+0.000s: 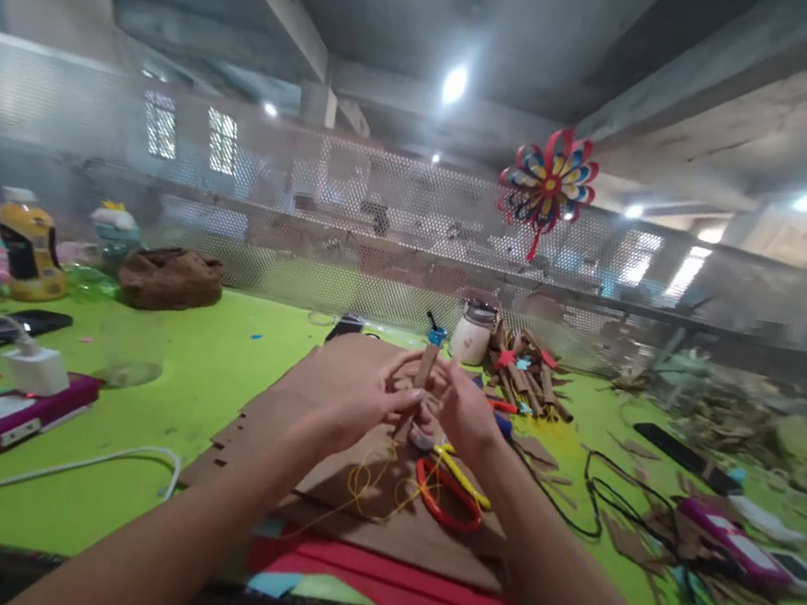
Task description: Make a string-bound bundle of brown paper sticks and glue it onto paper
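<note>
My left hand (394, 394) is closed around a narrow brown cardboard strip (427, 367), held upright above the work surface. Close against it, my right hand (455, 401) has its fingers curled in beside the strip; what they pinch is hidden. Thin yellow thread (359, 483) hangs in loose loops below both hands. Under them lies a large brown cardboard sheet (354, 376). Red-handled scissors or pliers (447, 519) rest on that sheet, partly under the right wrist, with a yellow handle (468, 479) alongside.
Red paper (405, 596) sticks out at the table's front edge. Behind stand a white jar (472, 338) and a pile of cardboard pieces (533, 378). Purple power banks (15, 411) with cables lie on the left and right. A black cable (594, 493) snakes among scraps.
</note>
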Available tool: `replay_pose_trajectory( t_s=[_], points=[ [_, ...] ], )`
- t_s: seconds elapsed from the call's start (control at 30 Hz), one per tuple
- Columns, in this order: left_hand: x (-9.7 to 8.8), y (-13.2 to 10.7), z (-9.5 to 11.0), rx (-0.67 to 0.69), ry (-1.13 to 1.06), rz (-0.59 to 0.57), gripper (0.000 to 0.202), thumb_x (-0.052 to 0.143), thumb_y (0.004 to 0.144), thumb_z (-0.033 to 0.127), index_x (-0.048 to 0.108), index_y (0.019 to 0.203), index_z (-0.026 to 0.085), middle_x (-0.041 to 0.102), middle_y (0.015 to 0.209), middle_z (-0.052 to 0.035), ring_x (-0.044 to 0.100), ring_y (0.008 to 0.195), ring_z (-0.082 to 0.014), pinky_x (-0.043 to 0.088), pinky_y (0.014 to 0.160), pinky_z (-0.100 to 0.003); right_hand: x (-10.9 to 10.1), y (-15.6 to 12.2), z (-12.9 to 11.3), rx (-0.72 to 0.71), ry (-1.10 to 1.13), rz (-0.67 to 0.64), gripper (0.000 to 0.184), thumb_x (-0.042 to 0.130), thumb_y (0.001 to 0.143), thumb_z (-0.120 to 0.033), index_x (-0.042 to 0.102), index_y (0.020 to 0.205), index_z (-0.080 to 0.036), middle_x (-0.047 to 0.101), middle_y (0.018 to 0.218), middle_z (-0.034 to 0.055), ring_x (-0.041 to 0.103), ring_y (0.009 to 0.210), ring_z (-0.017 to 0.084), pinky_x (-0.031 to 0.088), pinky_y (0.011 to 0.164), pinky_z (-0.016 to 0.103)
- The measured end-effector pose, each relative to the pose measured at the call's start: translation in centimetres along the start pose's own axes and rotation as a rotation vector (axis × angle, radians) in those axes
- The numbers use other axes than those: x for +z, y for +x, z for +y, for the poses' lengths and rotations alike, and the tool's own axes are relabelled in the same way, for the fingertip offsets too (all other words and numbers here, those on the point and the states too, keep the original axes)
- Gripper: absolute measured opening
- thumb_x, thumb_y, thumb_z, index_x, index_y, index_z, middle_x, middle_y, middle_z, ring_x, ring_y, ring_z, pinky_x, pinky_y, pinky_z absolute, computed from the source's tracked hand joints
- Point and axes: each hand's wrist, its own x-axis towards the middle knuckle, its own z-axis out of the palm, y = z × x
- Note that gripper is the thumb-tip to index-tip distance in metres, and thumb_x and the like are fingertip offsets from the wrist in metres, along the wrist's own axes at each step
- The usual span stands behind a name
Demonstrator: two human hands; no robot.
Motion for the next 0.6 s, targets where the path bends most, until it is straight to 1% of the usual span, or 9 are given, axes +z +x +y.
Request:
replay_pose_trajectory(
  t_s=[0.07, 0.13, 0.23, 0.3, 0.33, 0.4, 0.43, 0.5, 0.6],
  points=[
    [0.4, -0.3, 0.4, 0.04, 0.041, -0.009, 0.073, 0.063, 0.08, 0.024, 0.024, 0.141, 0.031, 0.064, 0.083, -0.0039, 0.064, 0.073, -0.0179, 0.046, 0.058, -0.026, 0.4, -0.4, 0.0, 0.04, 0.01, -0.078, 0.052, 0.05, 0.077, -0.064, 0.057, 0.111, -0.025, 0.069, 0.089, 0.0052, 0.064, 0.077, 0.02, 0.047, 0.061, 0.03],
    [0.6, -0.5, 0.5, 0.047, 0.028, -0.06, 0.076, 0.063, 0.08, 0.024, 0.02, 0.143, 0.031, 0.063, 0.084, -0.0051, 0.064, 0.073, -0.0188, 0.046, 0.058, -0.026, 0.6, -0.6, -0.9, 0.033, 0.031, -0.112, 0.052, 0.048, 0.079, -0.064, 0.057, 0.112, -0.025, 0.07, 0.09, 0.0059, 0.065, 0.08, 0.021, 0.048, 0.062, 0.031],
    [0.4, -0.6, 0.6, -0.003, -0.067, -0.156, 0.074, 0.058, 0.082, 0.022, 0.017, 0.144, 0.029, 0.062, 0.08, -0.0058, 0.064, 0.07, -0.0183, 0.044, 0.055, -0.024, 0.6, -0.2, -3.7, -0.079, 0.046, -0.08, 0.049, 0.046, 0.082, -0.061, 0.055, 0.116, -0.027, 0.067, 0.103, 0.0065, 0.063, 0.094, 0.023, 0.049, 0.072, 0.035],
    [-0.2, -0.4, 0.9, -0.058, -0.145, -0.194, 0.067, 0.053, 0.082, 0.019, 0.023, 0.142, 0.025, 0.059, 0.076, -0.0049, 0.059, 0.06, -0.0128, 0.035, 0.046, -0.019, 0.4, 0.6, -5.9, -0.187, 0.002, -0.042, 0.049, 0.044, 0.082, -0.061, 0.054, 0.118, -0.03, 0.061, 0.12, 0.0053, 0.059, 0.106, 0.023, 0.05, 0.076, 0.038],
    [-0.6, -0.3, 1.1, -0.074, -0.183, -0.207, 0.062, 0.051, 0.082, 0.017, 0.028, 0.139, 0.021, 0.058, 0.074, -0.0041, 0.053, 0.054, -0.0091, 0.029, 0.042, -0.017, 0.2, 1.1, -6.8, -0.235, -0.036, -0.023, 0.048, 0.043, 0.083, -0.062, 0.055, 0.118, -0.031, 0.056, 0.128, 0.0039, 0.056, 0.111, 0.024, 0.049, 0.079, 0.039],
    [-1.5, -0.1, 1.4, -0.097, -0.241, -0.229, 0.052, 0.047, 0.081, 0.018, 0.038, 0.132, 0.016, 0.052, 0.069, -0.0014, 0.039, 0.045, -0.0041, 0.019, 0.037, -0.015, -0.4, 2.2, -8.4, -0.299, -0.123, 0.01, 0.048, 0.041, 0.083, -0.062, 0.058, 0.115, -0.031, 0.049, 0.136, 0.0009, 0.05, 0.118, 0.024, 0.048, 0.084, 0.041],
    [-1.9, 0.0, 1.5, -0.113, -0.257, -0.23, 0.048, 0.046, 0.082, 0.022, 0.041, 0.129, 0.015, 0.048, 0.067, 0.0002, 0.034, 0.043, -0.0033, 0.015, 0.035, -0.015, -0.7, 2.8, -8.9, -0.315, -0.163, 0.025, 0.048, 0.041, 0.083, -0.062, 0.06, 0.113, -0.031, 0.049, 0.137, 0.0001, 0.049, 0.12, 0.025, 0.047, 0.086, 0.041],
    [-2.5, 0.0, 1.6, -0.144, -0.254, -0.209, 0.043, 0.047, 0.085, 0.029, 0.044, 0.126, 0.015, 0.04, 0.064, 0.0029, 0.031, 0.044, -0.0032, 0.011, 0.035, -0.014, -1.5, 3.9, -9.7, -0.33, -0.211, 0.044, 0.048, 0.04, 0.083, -0.063, 0.063, 0.109, -0.029, 0.051, 0.135, 0.0, 0.047, 0.121, 0.026, 0.046, 0.088, 0.043],
    [-3.3, -0.2, 1.2, -0.156, -0.205, -0.191, 0.04, 0.05, 0.087, 0.032, 0.045, 0.124, 0.017, 0.033, 0.061, 0.0056, 0.029, 0.045, -0.0031, 0.013, 0.036, -0.013, -2.8, 5.4, -10.4, -0.343, -0.187, 0.04, 0.046, 0.04, 0.084, -0.061, 0.064, 0.106, -0.028, 0.053, 0.132, 0.0008, 0.048, 0.12, 0.026, 0.046, 0.09, 0.044]
  ],
)
